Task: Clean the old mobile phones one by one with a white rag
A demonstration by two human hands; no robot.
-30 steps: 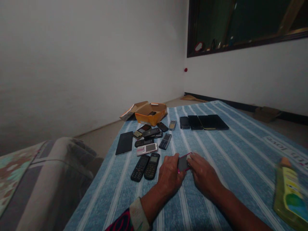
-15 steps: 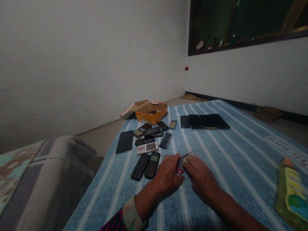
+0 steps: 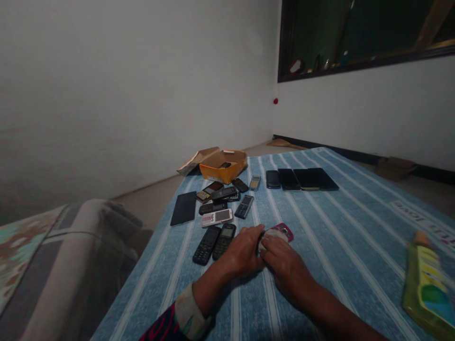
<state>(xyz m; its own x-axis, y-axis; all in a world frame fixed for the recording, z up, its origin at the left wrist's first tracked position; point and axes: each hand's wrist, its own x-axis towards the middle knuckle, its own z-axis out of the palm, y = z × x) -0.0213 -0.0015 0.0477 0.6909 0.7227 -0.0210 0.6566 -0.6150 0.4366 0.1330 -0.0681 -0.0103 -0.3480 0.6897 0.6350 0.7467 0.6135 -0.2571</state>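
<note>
Both left hand [image 3: 244, 251] and right hand [image 3: 282, 261] grasping pink phone [image 3: 285, 231], far end past fingers [image 3: 256, 233]

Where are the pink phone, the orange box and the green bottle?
pink phone [image 3: 285, 232]: head view, its far pink edge.
orange box [image 3: 220, 176]: head view, its front wall.
green bottle [image 3: 426, 279]: head view, its label.
</note>
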